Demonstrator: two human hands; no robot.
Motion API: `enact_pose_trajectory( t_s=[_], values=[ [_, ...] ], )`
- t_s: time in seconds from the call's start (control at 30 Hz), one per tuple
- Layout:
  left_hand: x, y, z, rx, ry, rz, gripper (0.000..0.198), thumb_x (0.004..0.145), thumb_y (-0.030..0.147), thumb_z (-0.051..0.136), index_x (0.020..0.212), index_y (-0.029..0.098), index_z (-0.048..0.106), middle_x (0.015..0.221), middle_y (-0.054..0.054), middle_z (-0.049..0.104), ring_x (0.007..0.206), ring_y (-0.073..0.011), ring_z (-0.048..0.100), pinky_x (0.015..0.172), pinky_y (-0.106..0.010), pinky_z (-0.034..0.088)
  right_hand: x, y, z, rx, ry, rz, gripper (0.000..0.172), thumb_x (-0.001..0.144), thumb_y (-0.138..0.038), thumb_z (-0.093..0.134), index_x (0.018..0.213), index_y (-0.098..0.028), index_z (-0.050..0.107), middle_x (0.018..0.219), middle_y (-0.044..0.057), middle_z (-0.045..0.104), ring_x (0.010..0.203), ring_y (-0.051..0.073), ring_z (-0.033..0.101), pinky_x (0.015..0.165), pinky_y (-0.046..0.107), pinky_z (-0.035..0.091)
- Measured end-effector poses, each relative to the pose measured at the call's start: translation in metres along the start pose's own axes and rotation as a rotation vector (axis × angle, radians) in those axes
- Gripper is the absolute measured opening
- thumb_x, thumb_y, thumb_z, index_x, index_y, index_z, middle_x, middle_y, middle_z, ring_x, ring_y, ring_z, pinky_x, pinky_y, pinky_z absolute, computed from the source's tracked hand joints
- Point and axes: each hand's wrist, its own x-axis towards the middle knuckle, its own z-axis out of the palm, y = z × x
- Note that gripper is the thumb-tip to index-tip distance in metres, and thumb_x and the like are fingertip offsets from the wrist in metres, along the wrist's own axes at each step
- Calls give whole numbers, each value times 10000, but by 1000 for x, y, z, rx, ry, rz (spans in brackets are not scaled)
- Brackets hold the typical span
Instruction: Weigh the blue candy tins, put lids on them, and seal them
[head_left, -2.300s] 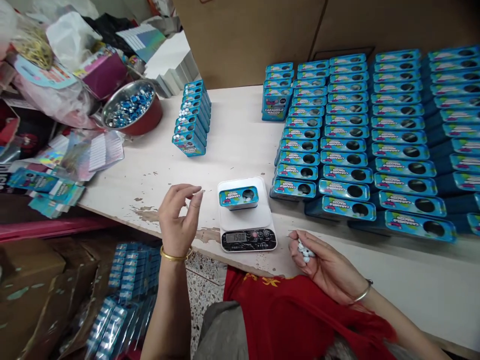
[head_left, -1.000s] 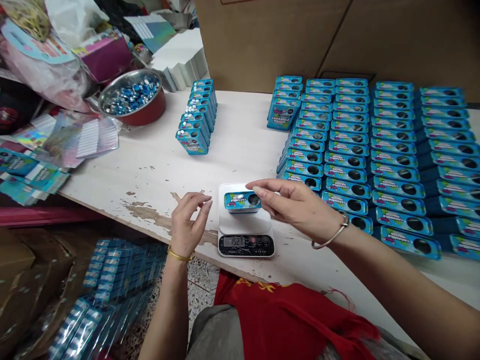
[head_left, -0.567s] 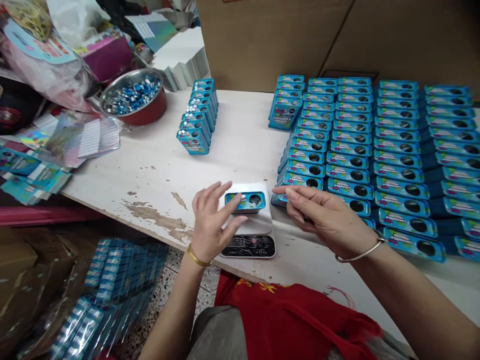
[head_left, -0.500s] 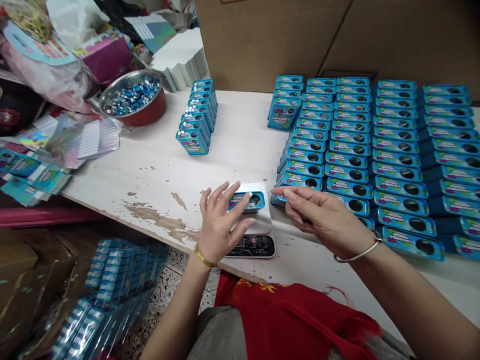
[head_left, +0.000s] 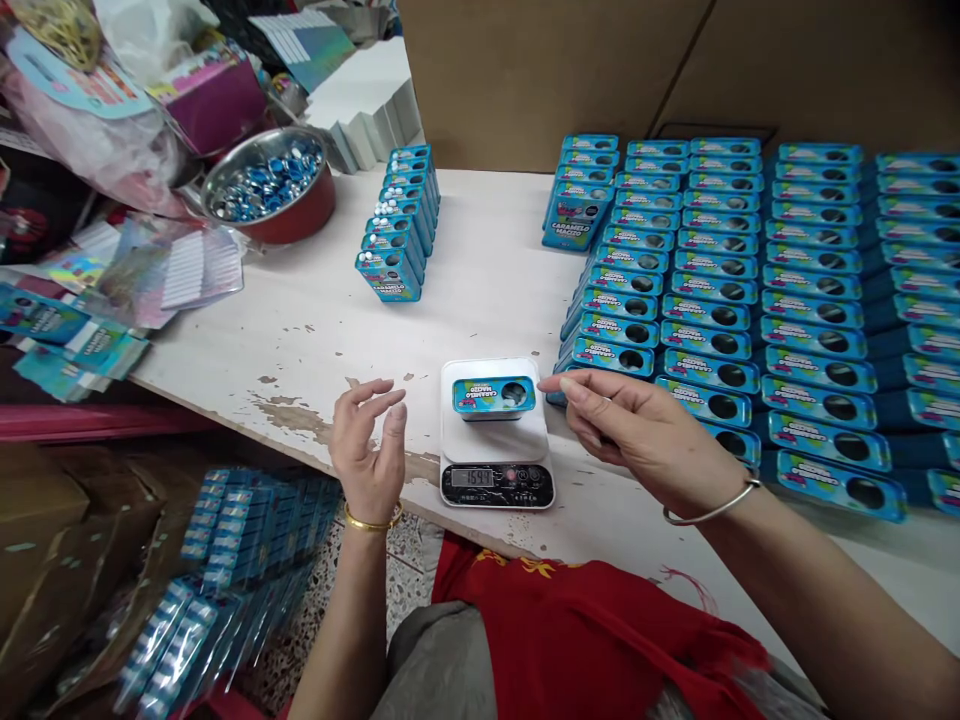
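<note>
A blue tin labelled Caramelo Macizo [head_left: 493, 397] with a round window lies on a white digital kitchen scale [head_left: 495, 425], whose display reads about 159. My left hand [head_left: 366, 440] is raised just left of the scale, fingers apart, holding nothing and touching nothing. My right hand [head_left: 637, 430] hovers right of the scale, fingers curled together, its tips near the closest tin of the rows [head_left: 709, 365]. Whatever its palm may hold is hidden. Another line of tins [head_left: 390, 270] stands on edge farther along the peeling white table [head_left: 330, 340].
A steel bowl of blue gems [head_left: 266, 180] sits at the table's far left, beside heaps of printed cards and plastic bags. Cardboard sheets [head_left: 540, 70] stand behind the table. Bagged blue packs [head_left: 225, 560] lie below its near edge, and a red cloth [head_left: 570, 640] covers my lap.
The scale reading has climbed from about 150 to about 159. My left hand has lifted off the tin to the scale's left. My right hand has come up from near my lap.
</note>
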Motion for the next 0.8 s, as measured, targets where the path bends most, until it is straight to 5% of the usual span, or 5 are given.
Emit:
enact_pose_trajectory(
  t_s=[0.3, 0.57, 0.7, 0.8],
  values=[
    [-4, -7, 2, -15, 2, -10, 118, 879, 206, 568, 953, 215, 658, 1007, -44, 629, 981, -158, 594, 919, -403, 480, 2, 1, 3, -19, -1, -9, 408, 835, -497, 605, 1048, -152, 645, 524, -68, 366, 432, 47, 249, 401, 218, 147],
    [-1, -3, 8, -53, -115, 36, 145, 876, 213, 571, 996, 213, 652, 1017, -57, 634, 986, -165, 596, 876, -382, 509, 6, -4, 9, -126, 25, -97, 403, 835, -507, 591, 1015, -154, 664, 518, -62, 393, 445, 63, 302, 414, 214, 218],
    [1, -1, 12, -56, -145, 57, 150, 880, 219, 565, 1005, 217, 649, 1004, -54, 639, 979, -169, 597, 862, -379, 512, 21, -8, 19, -328, -1, -285, 358, 843, -487, 574, 925, -165, 708, 703, 23, 604, 655, 131, 522, 587, 253, 414],
    [2, -1, 12, -49, -157, 60, 157, 881, 205, 560, 1013, 219, 645, 1003, -53, 634, 981, -170, 594, 865, -370, 503, 31, -11, 22, -430, 12, -347, 356, 866, -466, 538, 924, -165, 719, 792, 49, 655, 789, 174, 564, 718, 300, 450]
  ],
)
